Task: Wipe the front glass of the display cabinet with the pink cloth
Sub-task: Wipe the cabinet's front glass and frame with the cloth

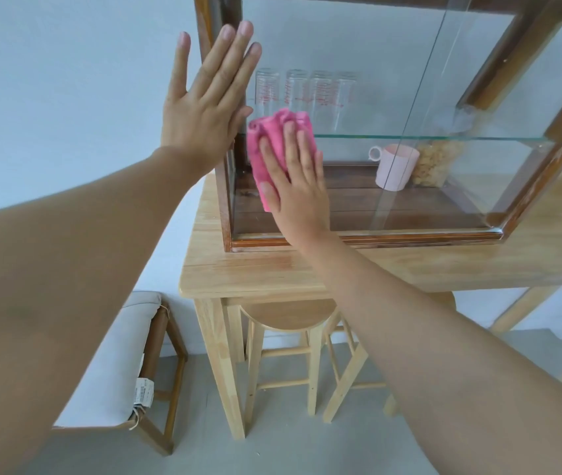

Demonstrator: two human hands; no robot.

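The display cabinet [368, 240] has a dark wooden frame and stands on a light wooden table [262, 272]. My right hand [295, 186] lies flat on the pink cloth [269, 138] and presses it against the front glass [358, 108] near the lower left corner. My left hand [204, 104] is spread flat, fingers up, against the cabinet's left frame post, holding nothing.
Inside, several clear glasses [303, 94] stand on a glass shelf [444, 138]; a pink mug [396, 166] and a jar of snacks [433, 162] sit below it. Two wooden stools [286, 320] are under the table, a cushioned bench [125, 358] at the left.
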